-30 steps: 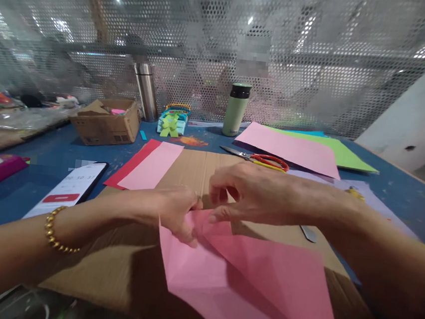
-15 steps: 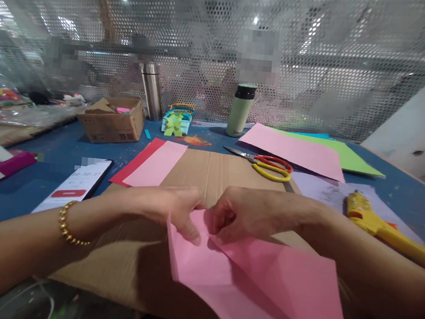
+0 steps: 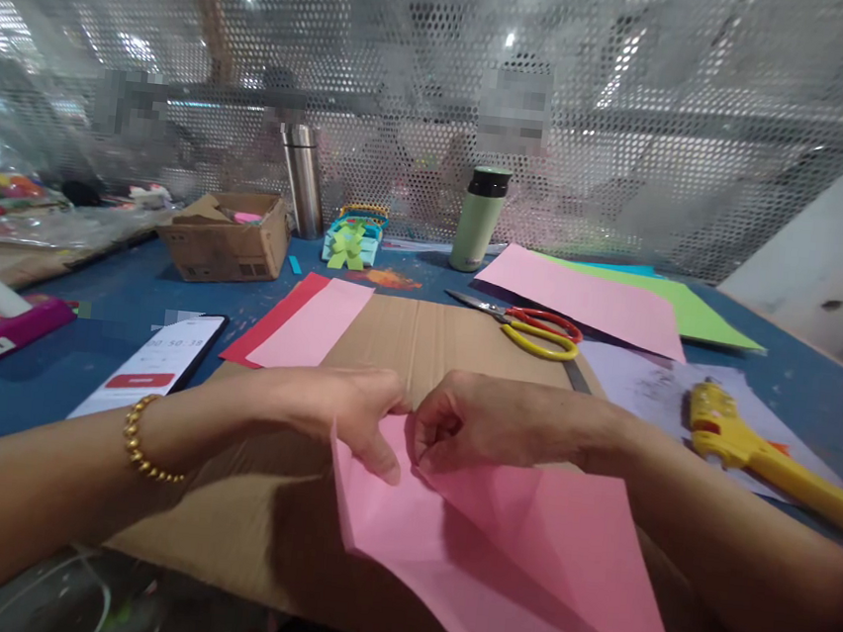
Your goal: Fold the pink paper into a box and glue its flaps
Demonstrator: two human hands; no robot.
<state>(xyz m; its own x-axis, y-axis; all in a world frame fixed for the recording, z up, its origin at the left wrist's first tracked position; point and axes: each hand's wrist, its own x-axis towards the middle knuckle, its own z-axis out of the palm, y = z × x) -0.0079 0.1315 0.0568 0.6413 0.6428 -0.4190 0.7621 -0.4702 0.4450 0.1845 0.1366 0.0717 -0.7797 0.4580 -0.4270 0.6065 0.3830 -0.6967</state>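
Note:
A creased pink paper sheet (image 3: pixel 518 554) lies on a brown cardboard sheet (image 3: pixel 419 341) on the blue table. My left hand (image 3: pixel 342 413), with a gold bead bracelet on the wrist, pinches the paper's far corner, thumb on top. My right hand (image 3: pixel 482 421) is closed on the same corner, fingers curled and touching the left hand. A fold runs from the corner down toward me.
Red-and-yellow scissors (image 3: pixel 536 329), a yellow glue gun (image 3: pixel 748 449), a phone (image 3: pixel 152 365), pink and red strips (image 3: pixel 302 322), pink and green sheets (image 3: pixel 587 297), a green bottle (image 3: pixel 479 219), a steel flask (image 3: pixel 302 180), a small box (image 3: pixel 224 237). A perforated screen stands behind.
My right hand drew back toward me and curled its fingers onto the paper corner, uncovering the scissors and glue gun. The left hand kept its pinch.

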